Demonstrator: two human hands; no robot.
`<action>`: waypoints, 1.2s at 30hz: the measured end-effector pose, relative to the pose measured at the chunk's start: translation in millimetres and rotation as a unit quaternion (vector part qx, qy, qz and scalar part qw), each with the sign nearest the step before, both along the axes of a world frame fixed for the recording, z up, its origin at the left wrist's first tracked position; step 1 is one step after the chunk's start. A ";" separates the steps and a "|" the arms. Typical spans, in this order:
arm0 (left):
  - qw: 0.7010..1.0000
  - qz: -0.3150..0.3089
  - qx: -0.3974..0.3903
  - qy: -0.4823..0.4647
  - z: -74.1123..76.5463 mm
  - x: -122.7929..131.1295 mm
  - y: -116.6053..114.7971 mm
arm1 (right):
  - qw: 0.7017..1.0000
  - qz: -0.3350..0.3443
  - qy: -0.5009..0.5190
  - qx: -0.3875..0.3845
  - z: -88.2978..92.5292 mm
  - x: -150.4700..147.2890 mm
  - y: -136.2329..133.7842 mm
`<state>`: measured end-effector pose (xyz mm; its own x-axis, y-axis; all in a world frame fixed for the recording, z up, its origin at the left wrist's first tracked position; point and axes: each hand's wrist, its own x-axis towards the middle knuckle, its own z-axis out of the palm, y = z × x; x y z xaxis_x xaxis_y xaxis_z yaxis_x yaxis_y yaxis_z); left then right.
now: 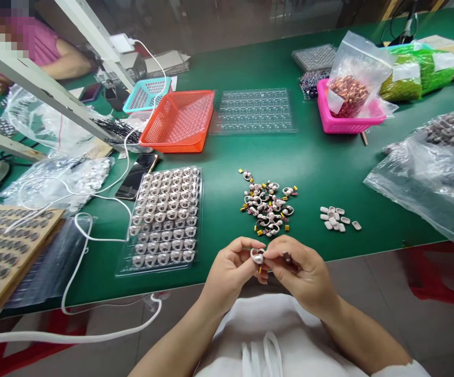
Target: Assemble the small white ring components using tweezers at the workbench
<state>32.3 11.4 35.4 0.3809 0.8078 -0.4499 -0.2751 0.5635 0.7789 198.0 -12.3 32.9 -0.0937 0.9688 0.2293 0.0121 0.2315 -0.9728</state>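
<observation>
Between the fingertips of my left hand (229,269) is a small beige ring-shaped part (257,256), with a bit of yellow showing below it. My right hand (307,272) is closed in a pinch, its fingertips against the part's right side. A dark brown stick-like tool (287,256) pokes out between its fingers; its tip is hidden. Just beyond my hands lies a loose pile of similar ring-shaped parts (268,209) with yellow tabs. Several small pale caps (333,220) are scattered to the right. On the left, a clear tray (121,267) holds rows of beige ring-shaped parts.
Further back are an orange basket (177,136), a clear moulded tray (256,112) and a pink basket (346,124) holding a bag of copper-coloured pieces. A white cable (72,267) winds across the left side near a phone (136,177). Another person's arm (67,60) shows at upper left.
</observation>
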 end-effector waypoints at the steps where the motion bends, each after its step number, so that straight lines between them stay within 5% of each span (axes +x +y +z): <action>1: 1.000 -0.001 -0.013 -0.002 0.9 0.0 0.6 | 1.000 0.007 -0.012 0.022 0.0 1.0 0.6; 9: 0.997 -0.040 -0.069 0.007 10.9 -4.0 6.7 | 0.992 0.073 -0.090 0.055 1.6 14.5 6.2; 23: 0.996 -0.010 0.017 0.081 7.9 -8.8 6.1 | 0.994 0.018 -0.088 -0.062 -0.3 -3.2 4.8; 36: 0.995 -0.061 -0.022 0.070 10.1 -9.8 9.5 | 0.986 0.103 -0.126 -0.034 2.7 7.3 11.8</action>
